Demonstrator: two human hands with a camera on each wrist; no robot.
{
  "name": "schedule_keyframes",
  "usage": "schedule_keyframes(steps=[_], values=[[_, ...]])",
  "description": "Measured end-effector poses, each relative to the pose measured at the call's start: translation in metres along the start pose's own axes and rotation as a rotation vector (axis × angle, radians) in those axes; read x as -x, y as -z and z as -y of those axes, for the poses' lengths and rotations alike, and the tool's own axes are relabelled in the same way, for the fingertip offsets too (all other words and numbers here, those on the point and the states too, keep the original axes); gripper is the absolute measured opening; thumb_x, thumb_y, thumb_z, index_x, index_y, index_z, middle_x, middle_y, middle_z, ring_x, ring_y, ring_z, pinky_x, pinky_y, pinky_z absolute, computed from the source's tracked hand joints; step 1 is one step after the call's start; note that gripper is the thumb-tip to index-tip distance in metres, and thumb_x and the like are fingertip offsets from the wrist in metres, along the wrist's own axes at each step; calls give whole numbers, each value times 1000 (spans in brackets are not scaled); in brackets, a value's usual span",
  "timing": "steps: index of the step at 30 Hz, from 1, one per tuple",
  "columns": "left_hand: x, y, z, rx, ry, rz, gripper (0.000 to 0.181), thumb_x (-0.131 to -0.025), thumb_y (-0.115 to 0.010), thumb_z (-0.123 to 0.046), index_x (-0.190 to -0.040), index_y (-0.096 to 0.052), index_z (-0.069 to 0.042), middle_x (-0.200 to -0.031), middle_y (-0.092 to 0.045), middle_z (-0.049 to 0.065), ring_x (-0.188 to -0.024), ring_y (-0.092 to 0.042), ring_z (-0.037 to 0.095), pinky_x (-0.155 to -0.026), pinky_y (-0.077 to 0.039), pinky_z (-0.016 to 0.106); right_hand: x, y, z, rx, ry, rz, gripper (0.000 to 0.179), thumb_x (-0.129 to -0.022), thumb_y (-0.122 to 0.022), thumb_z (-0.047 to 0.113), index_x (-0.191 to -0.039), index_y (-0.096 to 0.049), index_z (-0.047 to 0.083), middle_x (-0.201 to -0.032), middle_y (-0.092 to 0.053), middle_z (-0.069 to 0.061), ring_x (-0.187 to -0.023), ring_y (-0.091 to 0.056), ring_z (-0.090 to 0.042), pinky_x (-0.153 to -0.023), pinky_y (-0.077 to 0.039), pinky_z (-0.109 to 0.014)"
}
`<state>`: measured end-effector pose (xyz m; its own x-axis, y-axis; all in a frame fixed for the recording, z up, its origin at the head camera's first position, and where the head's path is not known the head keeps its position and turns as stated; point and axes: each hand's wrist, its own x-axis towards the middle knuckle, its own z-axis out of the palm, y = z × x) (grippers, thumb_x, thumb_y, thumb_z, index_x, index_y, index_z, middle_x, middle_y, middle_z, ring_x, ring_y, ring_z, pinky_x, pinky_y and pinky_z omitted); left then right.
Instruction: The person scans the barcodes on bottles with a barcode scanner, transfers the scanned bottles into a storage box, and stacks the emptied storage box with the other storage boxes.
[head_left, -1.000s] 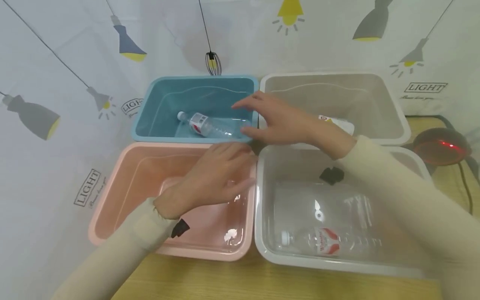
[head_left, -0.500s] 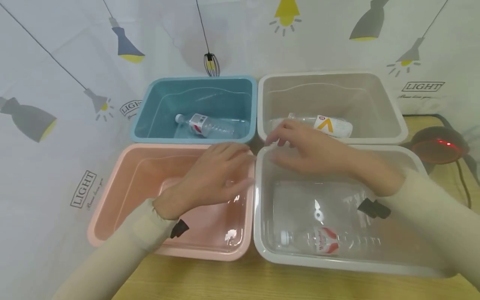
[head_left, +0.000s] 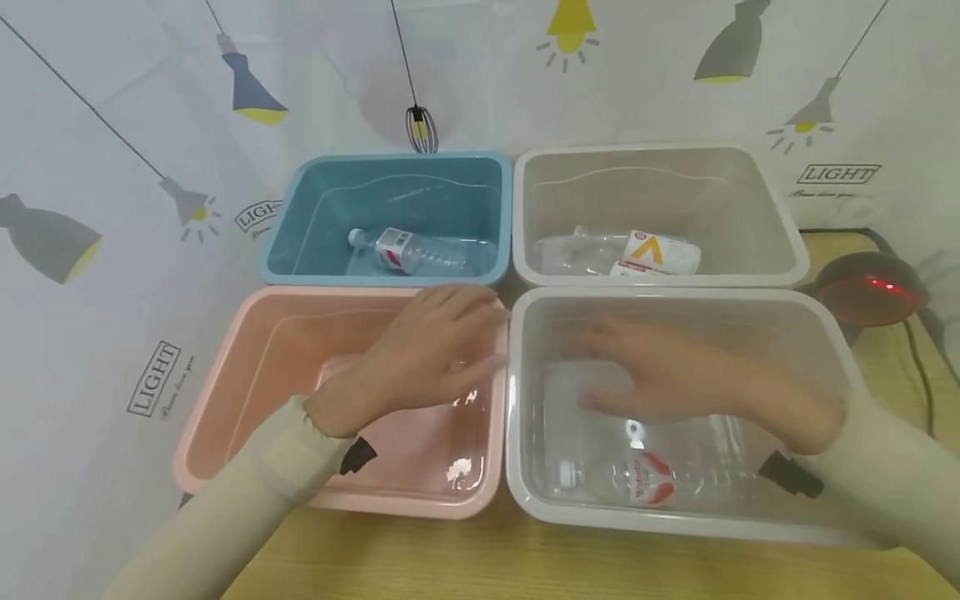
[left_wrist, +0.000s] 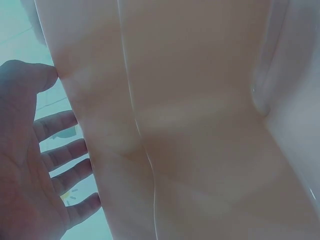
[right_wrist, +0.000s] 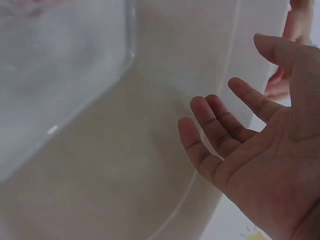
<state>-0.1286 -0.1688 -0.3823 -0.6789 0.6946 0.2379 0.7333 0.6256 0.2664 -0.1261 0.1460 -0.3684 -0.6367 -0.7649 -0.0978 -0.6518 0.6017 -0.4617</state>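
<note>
My left hand [head_left: 412, 358] hovers over the back right corner of the pink bin [head_left: 405, 503], palm down, fingers loose and holding nothing. In the left wrist view its fingertips overlap the edge of the bin's wall. Slightly blurred, my right hand [head_left: 660, 371] is over the front right whitish bin [head_left: 675, 527], fingers spread with nothing in them. Below it on that bin's floor lies a clear plastic bottle [head_left: 652, 482] with a red and white label and white cap. In the right wrist view, the right hand [right_wrist: 270, 145] shows relaxed, slightly bent fingers.
A blue bin [head_left: 300, 250] at the back left holds a clear bottle [head_left: 401, 250]. In the back right beige bin [head_left: 791, 250] lie a clear bottle [head_left: 585, 252] and a white-labelled container [head_left: 663, 252]. A dark round device [head_left: 870, 287] glowing red stands at the right.
My right hand has moved from above the blue bin's right edge, right and nearer, to over the front right bin. The back right bin's contents are uncovered. My left hand has stayed put.
</note>
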Motion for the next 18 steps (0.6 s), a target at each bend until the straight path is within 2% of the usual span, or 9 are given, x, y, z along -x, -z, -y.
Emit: schedule_keyframes(steps=[4, 6, 12, 18], values=[[0, 1, 0, 3, 3, 1, 45, -103, -61, -44, -138, -66, -17, -141, -63, 4, -139, -54, 26, -124, -42, 46, 6, -9, 4, 71, 26, 19, 40, -92, -80, 35, -128, -71, 23, -125, -69, 4, -111, -66, -14, -100, -60, -45], [1, 0, 0, 6, 5, 4, 45, -103, -61, -44, -139, -66, -17, -141, -63, 4, -139, -54, 26, -124, -41, 46, 8, -14, 6, 92, 13, 62, 39, -92, -80, 40, -127, -71, 26, -123, -69, 6, -109, -64, -13, -98, -60, -43], [1, 0, 0, 5, 5, 3, 46, -103, -61, -44, -139, -66, -16, -143, -62, 5, -140, -53, 27, -125, -40, 46, 15, -21, 6, -6, -64, 220, 49, -94, -77, 49, -135, -67, 24, -125, -66, 3, -109, -63, -13, -98, -60, -44], [2, 1, -1, 13, 11, 0, 46, -102, -63, -44, -138, -66, -16, -143, -62, 5, -140, -53, 27, -125, -40, 46, 20, -27, 2, -54, -66, 294, 52, -93, -77, 49, -136, -66, 22, -126, -67, 2, -109, -69, -17, -97, -61, -46]])
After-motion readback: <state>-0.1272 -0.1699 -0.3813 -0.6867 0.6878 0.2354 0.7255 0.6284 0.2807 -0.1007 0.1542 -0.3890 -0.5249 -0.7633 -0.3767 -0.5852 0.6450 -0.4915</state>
